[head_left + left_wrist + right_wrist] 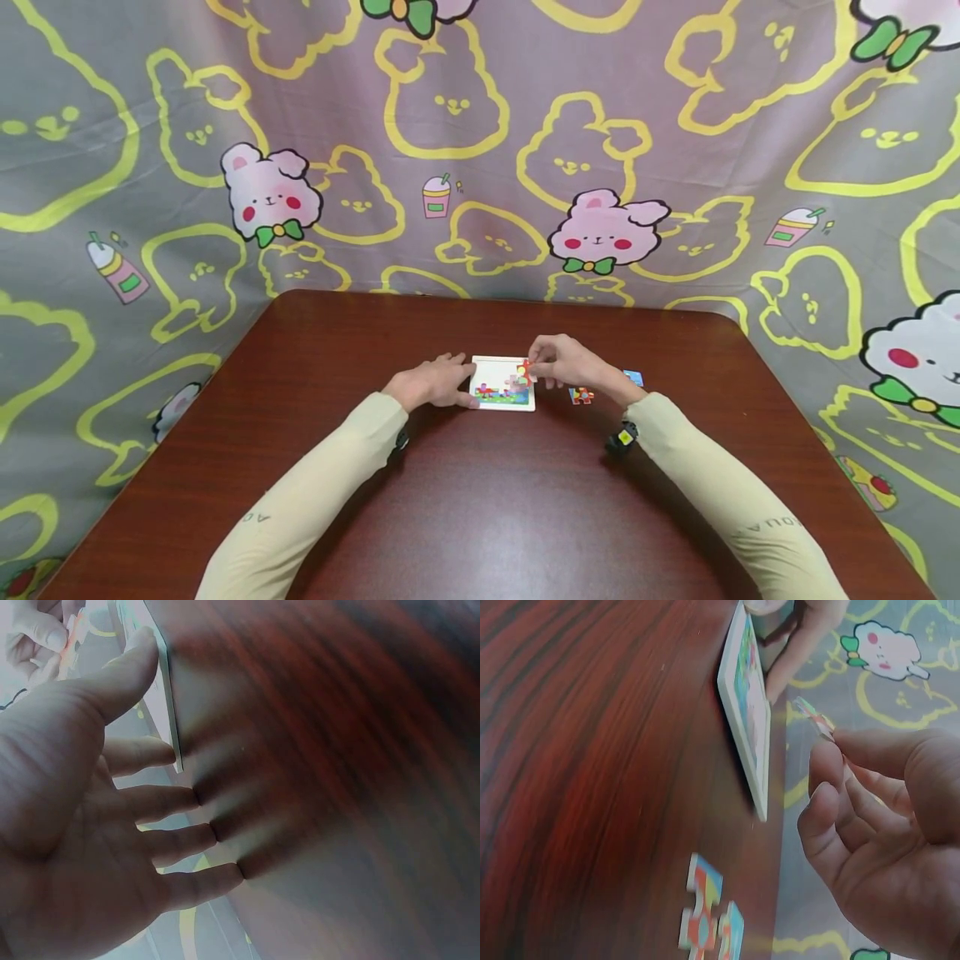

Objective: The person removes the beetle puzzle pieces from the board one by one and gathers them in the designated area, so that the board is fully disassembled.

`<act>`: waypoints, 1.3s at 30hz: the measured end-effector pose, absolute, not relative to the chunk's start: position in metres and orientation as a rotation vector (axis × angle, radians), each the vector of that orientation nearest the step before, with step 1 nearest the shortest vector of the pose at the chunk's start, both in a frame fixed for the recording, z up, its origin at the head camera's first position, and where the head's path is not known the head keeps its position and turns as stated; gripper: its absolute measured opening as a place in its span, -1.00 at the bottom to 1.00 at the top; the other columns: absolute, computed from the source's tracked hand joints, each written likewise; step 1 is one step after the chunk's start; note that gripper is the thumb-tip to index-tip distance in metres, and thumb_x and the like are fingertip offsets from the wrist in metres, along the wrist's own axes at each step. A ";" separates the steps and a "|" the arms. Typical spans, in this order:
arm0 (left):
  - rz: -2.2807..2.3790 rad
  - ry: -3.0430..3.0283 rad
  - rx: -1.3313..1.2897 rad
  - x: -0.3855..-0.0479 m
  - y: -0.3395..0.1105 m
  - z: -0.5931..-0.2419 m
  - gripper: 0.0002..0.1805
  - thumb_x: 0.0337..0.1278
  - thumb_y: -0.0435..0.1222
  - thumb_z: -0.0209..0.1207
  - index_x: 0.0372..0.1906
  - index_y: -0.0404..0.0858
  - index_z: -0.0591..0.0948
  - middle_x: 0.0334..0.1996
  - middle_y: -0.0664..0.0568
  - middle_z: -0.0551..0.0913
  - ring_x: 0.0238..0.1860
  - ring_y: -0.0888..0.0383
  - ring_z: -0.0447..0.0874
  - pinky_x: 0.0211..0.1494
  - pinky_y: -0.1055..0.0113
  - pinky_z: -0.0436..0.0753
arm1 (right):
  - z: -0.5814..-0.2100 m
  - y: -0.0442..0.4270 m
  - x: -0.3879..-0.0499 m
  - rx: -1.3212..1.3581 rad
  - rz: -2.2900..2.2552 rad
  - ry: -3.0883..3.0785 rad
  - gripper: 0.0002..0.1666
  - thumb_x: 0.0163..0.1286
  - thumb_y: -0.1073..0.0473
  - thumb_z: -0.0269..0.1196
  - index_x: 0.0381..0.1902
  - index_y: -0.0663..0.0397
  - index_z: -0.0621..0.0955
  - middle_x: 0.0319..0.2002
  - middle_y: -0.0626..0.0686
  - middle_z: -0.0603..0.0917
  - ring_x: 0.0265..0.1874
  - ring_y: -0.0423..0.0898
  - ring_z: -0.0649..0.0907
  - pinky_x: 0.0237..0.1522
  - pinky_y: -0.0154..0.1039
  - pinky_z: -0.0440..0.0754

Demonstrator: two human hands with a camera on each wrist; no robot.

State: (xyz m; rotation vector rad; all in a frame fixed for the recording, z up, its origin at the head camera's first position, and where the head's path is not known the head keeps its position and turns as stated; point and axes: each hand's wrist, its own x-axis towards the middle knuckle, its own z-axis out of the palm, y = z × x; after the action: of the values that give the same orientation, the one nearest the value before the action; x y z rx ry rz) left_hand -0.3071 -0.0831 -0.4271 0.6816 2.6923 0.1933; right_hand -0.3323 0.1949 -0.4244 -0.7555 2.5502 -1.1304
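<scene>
A white-framed jigsaw puzzle board [503,408] lies flat on the table, its lower part filled with colourful pieces and its upper part bare white. My left hand [435,382] rests at the board's left edge, thumb and index finger touching the frame; in the left wrist view the other fingertips [202,889] press on the table. Above the board's right side, my right hand [566,363] pinches a red and yellow puzzle piece [816,720] between thumb and index finger. That piece is raised and tilted, apart from the board.
Loose puzzle pieces [581,396] lie on the table right of the board, below my right wrist. A blue piece [633,377] is partly hidden by that forearm. The brown table [495,500] meets a patterned cloth [480,183] at its back and sides.
</scene>
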 end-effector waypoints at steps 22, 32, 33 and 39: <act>0.179 2.707 0.679 -0.310 -0.082 -0.429 -0.13 0.41 0.15 0.21 0.64 -0.15 0.24 0.66 -0.23 0.06 0.66 -0.25 -0.05 0.61 -0.22 0.19 | -0.431 0.265 -0.335 -0.674 -1.140 2.552 -0.85 0.46 0.29 0.32 -0.17 0.28 0.57 -0.40 0.20 0.71 -0.60 -0.01 0.66 -0.58 -0.18 0.62; 0.173 2.715 0.679 -0.310 -0.082 -0.431 -0.13 0.40 0.15 0.22 0.63 -0.15 0.25 0.65 -0.23 0.07 0.66 -0.25 -0.03 0.61 -0.22 0.18 | -0.428 0.294 -0.328 -0.624 -1.074 2.521 -0.88 0.46 0.31 0.29 -0.16 0.27 0.55 -0.42 0.12 0.68 -0.60 -0.02 0.66 -0.55 -0.18 0.65; 0.172 2.715 0.677 -0.310 -0.082 -0.431 -0.13 0.40 0.15 0.22 0.63 -0.16 0.25 0.66 -0.23 0.07 0.66 -0.25 -0.03 0.61 -0.22 0.18 | -0.428 0.297 -0.327 -0.621 -1.069 2.506 -0.88 0.46 0.32 0.28 -0.15 0.28 0.55 -0.41 0.13 0.67 -0.59 -0.01 0.66 -0.55 -0.17 0.66; 0.180 2.710 0.672 -0.309 -0.082 -0.431 -0.13 0.40 0.15 0.22 0.63 -0.15 0.25 0.66 -0.23 0.07 0.66 -0.25 -0.04 0.61 -0.22 0.18 | -0.426 0.310 -0.323 -0.603 -1.020 2.450 -0.89 0.44 0.37 0.25 -0.14 0.31 0.55 -0.39 0.16 0.66 -0.57 0.01 0.65 -0.53 -0.15 0.67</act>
State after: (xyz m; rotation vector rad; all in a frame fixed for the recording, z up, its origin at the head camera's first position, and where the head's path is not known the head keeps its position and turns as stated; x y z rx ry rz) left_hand -0.3093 -0.0819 -0.4306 0.6719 2.7098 0.1799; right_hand -0.3234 0.3098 -0.4265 -0.6029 2.4504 -1.0201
